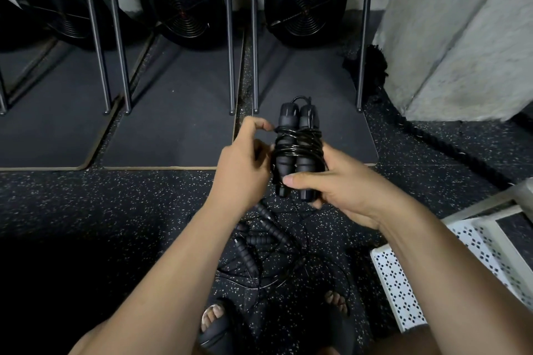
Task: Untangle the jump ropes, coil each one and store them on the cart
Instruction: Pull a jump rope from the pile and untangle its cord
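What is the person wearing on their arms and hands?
Nothing that shows. The left hand and right hand are bare: no gloves or rings can be seen. The left forearm and right forearm are bare too, with no sleeves, watch or bracelet in view.

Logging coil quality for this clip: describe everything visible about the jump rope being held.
The jump rope is all black. Its two matte, contoured handles sit side by side, roughly upright. Thin glossy cord is wound several times around their middles, and a small loop shows above the tops. The right hand grips the lower ends, thumb across the front. The left hand pinches the cord at the bundle's left side. It is held above the speckled floor.
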